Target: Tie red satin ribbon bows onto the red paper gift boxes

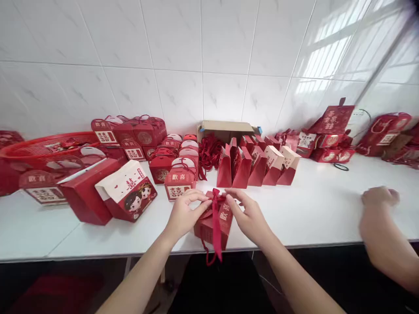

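Observation:
A small red gift box point(206, 227) with gold characters stands at the table's front edge, close to me. On its top is a red ribbon point(216, 229) with a knot in the middle and a tail hanging down the front. My left hand point(188, 213) pinches the ribbon just left of the knot between thumb and fingers. On the other side, my right hand point(247, 214) pinches the ribbon to the right of the knot. A thin red cord point(209, 261) dangles over the table edge below the box.
Finished-looking red boxes point(180, 182) crowd the left-centre, near a red basket point(29, 150). Open red boxes point(241, 168) stand in a row before a cardboard box point(225, 125) holding red cords. Two larger boxes point(129, 192) lean left. Another person's hand point(379, 196) rests at right.

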Tool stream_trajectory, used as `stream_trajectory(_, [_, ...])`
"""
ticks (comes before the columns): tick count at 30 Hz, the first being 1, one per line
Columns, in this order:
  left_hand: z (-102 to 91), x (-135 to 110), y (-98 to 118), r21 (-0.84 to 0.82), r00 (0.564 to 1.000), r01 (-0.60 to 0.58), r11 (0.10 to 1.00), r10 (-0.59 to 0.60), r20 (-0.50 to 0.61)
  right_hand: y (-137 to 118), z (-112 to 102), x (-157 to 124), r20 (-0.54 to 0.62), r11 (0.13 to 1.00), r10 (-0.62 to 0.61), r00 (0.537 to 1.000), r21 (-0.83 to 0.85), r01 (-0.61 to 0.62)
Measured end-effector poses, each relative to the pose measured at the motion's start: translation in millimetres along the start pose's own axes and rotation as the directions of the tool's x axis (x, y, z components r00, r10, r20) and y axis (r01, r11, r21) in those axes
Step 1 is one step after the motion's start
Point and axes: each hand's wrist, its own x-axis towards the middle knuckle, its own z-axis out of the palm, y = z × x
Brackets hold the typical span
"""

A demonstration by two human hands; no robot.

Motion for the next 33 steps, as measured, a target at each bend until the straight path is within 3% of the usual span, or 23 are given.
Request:
stream_trajectory(4, [-2.7,0.2,6.3,-0.009,0.999,0.006,1.0,-0.006,0.045,5.3,-2.8,3.7,0.068,0.981,-0.13,0.989,-0.139,0.139])
stream_trajectory(8, [-4.9,0.8,15.4,0.02,0.993,0.022,1.0,-0.025,0.119,-7.2,-12.3,1.4,0.073,0.908,-0.249,0.966,-0.33,0.259])
stream_trajectory(10, [-5.3,0.8,18.6,0.012,0.986,0.039,0.999,-0.04,0.159,-18.8,-20.4,-1.1,0.098,0.919,-0.236,0.967,-0.303,0.255])
stream_trajectory(13, [-5.9,1.1,19.9,-0.004,0.98,0.048,0.999,-0.046,0.192,-33.2,-32.4,-0.6,0.249,0.961,-0.122,0.961,-0.211,0.177])
stream_trajectory(17, [-8.9,4.3,19.4,0.022,0.982,0.034,0.999,-0.038,0.187,-32.2,-38.8,13.6,0.239,0.942,-0.141,0.961,-0.267,0.205])
stream_trajectory(21, [-12.2,8.1,20.1,-0.026,0.974,0.024,0.999,-0.018,0.226,-19.2,-35.1,26.8,0.417,0.931,-0.226,0.88,-0.172,0.321])
stream_trajectory(26, [-14.9,9.8,22.0,-0.014,0.957,-0.013,1.0,0.016,0.291,-15.5,-32.6,24.6,0.462,0.899,-0.304,0.833,-0.15,0.411])
stream_trajectory(33, [-20.3,17.3,24.9,0.09,0.928,0.008,0.996,-0.041,0.37,-11.1,-32.9,15.7,0.563,0.755,-0.38,0.734,-0.27,0.598])
